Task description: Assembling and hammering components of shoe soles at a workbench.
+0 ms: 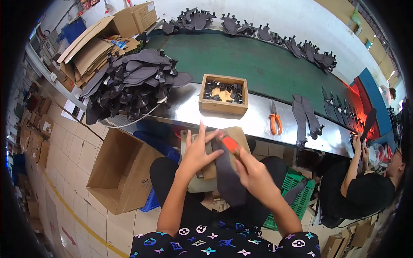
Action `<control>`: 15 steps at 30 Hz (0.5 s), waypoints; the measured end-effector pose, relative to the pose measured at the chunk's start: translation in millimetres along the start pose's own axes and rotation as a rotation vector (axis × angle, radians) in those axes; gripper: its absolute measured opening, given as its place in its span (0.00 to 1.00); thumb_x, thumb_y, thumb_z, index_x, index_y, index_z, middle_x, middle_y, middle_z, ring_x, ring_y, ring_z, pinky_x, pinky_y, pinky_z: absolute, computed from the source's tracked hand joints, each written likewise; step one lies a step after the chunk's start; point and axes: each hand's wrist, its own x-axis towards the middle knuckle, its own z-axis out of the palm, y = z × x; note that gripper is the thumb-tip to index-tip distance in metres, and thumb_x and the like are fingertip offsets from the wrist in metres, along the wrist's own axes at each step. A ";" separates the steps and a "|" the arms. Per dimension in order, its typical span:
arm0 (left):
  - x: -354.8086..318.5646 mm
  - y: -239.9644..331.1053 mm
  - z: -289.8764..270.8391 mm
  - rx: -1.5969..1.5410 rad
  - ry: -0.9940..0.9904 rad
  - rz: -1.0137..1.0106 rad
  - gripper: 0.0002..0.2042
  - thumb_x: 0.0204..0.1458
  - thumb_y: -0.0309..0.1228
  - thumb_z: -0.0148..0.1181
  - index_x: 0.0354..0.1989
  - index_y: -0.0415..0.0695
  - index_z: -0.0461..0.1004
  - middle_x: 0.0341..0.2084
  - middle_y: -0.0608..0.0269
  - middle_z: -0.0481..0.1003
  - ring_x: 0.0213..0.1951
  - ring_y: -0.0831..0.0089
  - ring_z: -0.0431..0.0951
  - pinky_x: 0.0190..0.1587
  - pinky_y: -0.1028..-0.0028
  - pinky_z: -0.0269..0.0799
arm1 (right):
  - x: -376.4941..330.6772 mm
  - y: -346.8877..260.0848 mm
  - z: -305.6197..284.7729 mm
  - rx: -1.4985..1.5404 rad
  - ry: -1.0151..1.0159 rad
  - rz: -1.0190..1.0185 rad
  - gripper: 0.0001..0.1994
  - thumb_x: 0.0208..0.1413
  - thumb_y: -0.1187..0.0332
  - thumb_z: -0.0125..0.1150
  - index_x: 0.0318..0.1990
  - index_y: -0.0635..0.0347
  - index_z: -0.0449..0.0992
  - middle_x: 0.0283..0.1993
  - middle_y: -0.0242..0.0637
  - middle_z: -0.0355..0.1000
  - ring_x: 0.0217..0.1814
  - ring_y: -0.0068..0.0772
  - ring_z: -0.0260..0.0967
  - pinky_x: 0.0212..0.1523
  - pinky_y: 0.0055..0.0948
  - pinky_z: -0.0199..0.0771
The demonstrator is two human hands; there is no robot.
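My left hand (198,150) presses down with spread fingers on the upper end of a long dark grey sole piece (228,176) that lies across a tan board (237,134) on my lap. My right hand (254,172) grips a tool with an orange-red handle (230,144), its tip at the sole piece next to my left fingers. The sole runs down between my forearms toward my knees.
A wooden box (223,105) of small black parts and orange pliers (275,121) sit on the metal bench edge (185,112). A heap of dark soles (133,81) lies left, an open carton (122,172) on the floor. Another person (365,189) sits right.
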 end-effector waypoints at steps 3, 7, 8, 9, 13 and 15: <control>-5.6 -12.2 1.6 0.010 -0.007 -0.053 0.51 0.48 0.53 0.67 0.75 0.43 0.45 0.64 0.69 0.69 0.70 0.64 0.60 0.72 0.43 0.24 | 7.3 -6.1 -9.0 0.029 -0.134 0.083 0.26 0.60 0.76 0.59 0.64 0.76 0.61 0.54 0.54 0.74 0.50 0.51 0.77 0.48 0.34 0.81; -1.5 0.8 -7.6 0.062 -0.012 -0.045 0.38 0.49 0.53 0.66 0.68 0.53 0.64 0.64 0.72 0.69 0.71 0.63 0.57 0.71 0.39 0.22 | 3.5 -29.3 -30.2 0.090 0.048 0.005 0.28 0.59 0.77 0.60 0.66 0.73 0.60 0.52 0.53 0.75 0.50 0.48 0.77 0.49 0.35 0.80; -3.1 2.5 -7.0 0.127 -0.006 -0.008 0.34 0.49 0.53 0.65 0.65 0.55 0.69 0.64 0.73 0.69 0.72 0.62 0.57 0.70 0.37 0.22 | 5.8 -25.5 -21.5 0.061 -0.007 0.036 0.28 0.59 0.77 0.60 0.67 0.71 0.60 0.49 0.53 0.75 0.48 0.49 0.77 0.46 0.36 0.80; -4.7 2.2 -4.4 0.123 -0.005 -0.010 0.34 0.49 0.53 0.65 0.65 0.55 0.69 0.64 0.73 0.69 0.72 0.62 0.57 0.70 0.37 0.22 | 6.7 -18.9 -12.6 0.030 -0.063 0.057 0.29 0.59 0.78 0.60 0.68 0.68 0.60 0.47 0.54 0.76 0.46 0.51 0.78 0.43 0.37 0.80; -8.2 -5.6 1.7 0.159 0.033 0.019 0.24 0.51 0.48 0.65 0.55 0.52 0.78 0.60 0.69 0.74 0.70 0.61 0.60 0.71 0.37 0.23 | 4.2 -13.4 -16.4 0.133 0.010 0.093 0.25 0.58 0.80 0.60 0.64 0.67 0.66 0.42 0.54 0.75 0.41 0.54 0.78 0.39 0.39 0.78; -5.6 -7.9 -0.5 0.099 0.133 0.269 0.15 0.52 0.38 0.66 0.47 0.48 0.82 0.54 0.64 0.77 0.61 0.59 0.72 0.70 0.48 0.50 | 2.8 -13.2 -24.5 0.063 0.108 0.032 0.26 0.57 0.81 0.60 0.64 0.65 0.67 0.43 0.52 0.76 0.38 0.51 0.78 0.39 0.34 0.79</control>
